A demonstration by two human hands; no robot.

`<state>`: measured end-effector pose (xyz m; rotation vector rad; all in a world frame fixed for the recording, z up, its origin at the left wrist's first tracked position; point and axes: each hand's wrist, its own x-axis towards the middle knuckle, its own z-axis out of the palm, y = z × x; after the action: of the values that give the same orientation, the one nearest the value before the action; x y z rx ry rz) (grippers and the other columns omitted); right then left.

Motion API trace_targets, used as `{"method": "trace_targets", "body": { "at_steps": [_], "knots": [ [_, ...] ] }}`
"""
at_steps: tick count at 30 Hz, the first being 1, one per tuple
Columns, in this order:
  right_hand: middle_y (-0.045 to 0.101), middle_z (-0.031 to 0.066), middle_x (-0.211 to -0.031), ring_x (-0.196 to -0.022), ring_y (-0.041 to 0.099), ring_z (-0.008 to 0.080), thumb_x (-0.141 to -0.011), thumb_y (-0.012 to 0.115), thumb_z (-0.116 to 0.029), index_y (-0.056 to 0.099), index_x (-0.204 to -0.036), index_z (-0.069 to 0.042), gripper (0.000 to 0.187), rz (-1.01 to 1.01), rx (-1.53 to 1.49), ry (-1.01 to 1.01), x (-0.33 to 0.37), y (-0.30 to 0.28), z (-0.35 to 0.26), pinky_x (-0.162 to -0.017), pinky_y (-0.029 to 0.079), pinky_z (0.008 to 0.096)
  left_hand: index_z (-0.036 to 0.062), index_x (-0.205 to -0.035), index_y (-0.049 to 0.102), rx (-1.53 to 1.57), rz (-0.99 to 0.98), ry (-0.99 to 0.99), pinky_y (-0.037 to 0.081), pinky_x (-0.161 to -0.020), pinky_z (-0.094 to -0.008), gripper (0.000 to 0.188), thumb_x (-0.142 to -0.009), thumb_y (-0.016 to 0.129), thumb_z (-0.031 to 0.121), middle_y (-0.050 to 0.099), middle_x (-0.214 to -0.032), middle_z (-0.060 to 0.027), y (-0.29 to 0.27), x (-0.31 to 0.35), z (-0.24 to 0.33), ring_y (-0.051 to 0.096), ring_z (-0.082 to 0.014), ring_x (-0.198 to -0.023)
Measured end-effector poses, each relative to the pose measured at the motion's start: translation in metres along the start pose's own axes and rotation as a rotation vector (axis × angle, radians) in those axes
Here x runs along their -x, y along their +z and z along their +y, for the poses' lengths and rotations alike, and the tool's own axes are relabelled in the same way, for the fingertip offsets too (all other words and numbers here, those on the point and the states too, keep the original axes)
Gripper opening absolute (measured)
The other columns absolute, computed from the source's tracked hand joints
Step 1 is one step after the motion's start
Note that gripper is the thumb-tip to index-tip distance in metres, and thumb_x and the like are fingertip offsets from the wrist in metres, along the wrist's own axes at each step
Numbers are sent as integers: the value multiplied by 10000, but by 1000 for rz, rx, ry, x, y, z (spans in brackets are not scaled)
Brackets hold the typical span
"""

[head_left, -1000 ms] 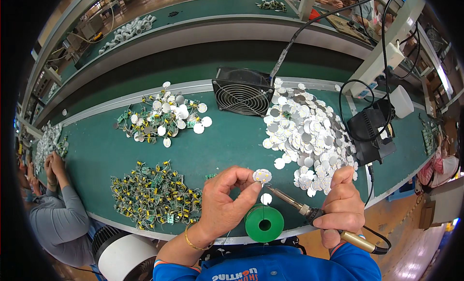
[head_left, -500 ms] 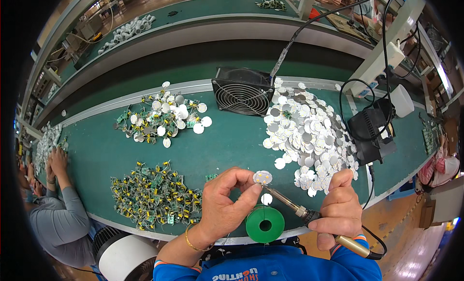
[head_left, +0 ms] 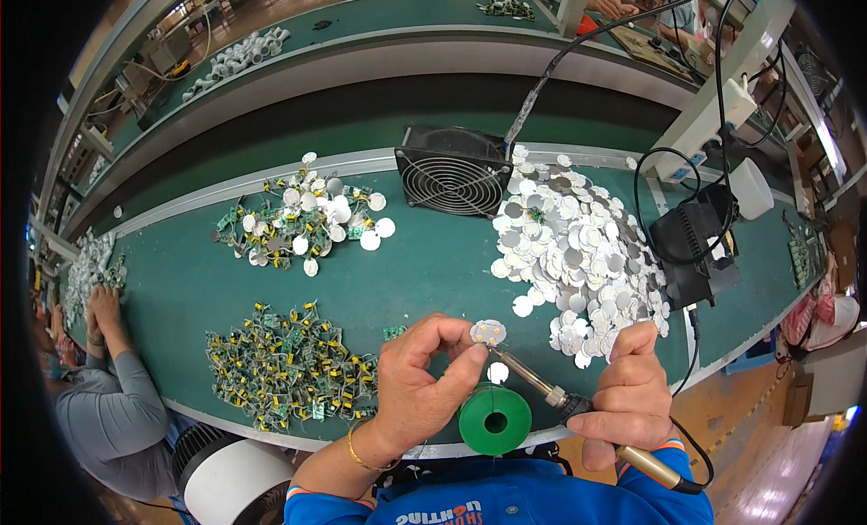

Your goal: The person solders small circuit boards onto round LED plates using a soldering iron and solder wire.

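Observation:
My left hand (head_left: 417, 380) pinches a small round LED board (head_left: 489, 332), a pale disc with yellow spots, between thumb and index finger. In my right hand (head_left: 625, 400) is a soldering iron (head_left: 531, 378) with a metal barrel and a gold-coloured handle, its tip at the lower edge of the disc by my left fingertips. A green spool (head_left: 475, 420) of thin wire stands just below my hands, and a strand rises from it toward the disc. One loose white disc (head_left: 498, 372) lies behind the spool.
Left of my hands lies a heap of small circuit boards with yellow parts (head_left: 289, 367); behind it, a mixed pile of boards and discs (head_left: 307, 213). Many white discs (head_left: 578, 245) spread beside a black fan (head_left: 454, 173). A black stand (head_left: 691, 231) is at right. Another person (head_left: 113, 407) works at left.
My right hand and the soldering iron's handle have shifted slightly left and down, while the tip stays at the disc. My left hand keeps its hold, nearly still.

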<state>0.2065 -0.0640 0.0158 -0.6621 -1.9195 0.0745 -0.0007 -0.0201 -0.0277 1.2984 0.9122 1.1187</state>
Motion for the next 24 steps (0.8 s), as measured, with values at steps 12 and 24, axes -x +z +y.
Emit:
{"method": "trace_targets", "body": {
  "at_steps": [12,24],
  "knots": [
    [327,-82,-500,-446,300,96,-636,599,-33,664,-792,-122,191,-45,77,-76,0,3,-3,-600,286,302,12,-881,627,-29,30,-6,461,-646,-247,87,-816,683,28,631,-769,-35,1,1,1,557,-102,-678],
    [348,-71,-492,-426,311,97,-641,609,-28,657,-822,-84,195,-65,54,-41,2,4,-2,-590,295,305,6,-889,627,3,43,-28,458,-657,-240,88,-825,682,28,629,-782,-34,2,3,1,553,-91,-696]
  ]
}}
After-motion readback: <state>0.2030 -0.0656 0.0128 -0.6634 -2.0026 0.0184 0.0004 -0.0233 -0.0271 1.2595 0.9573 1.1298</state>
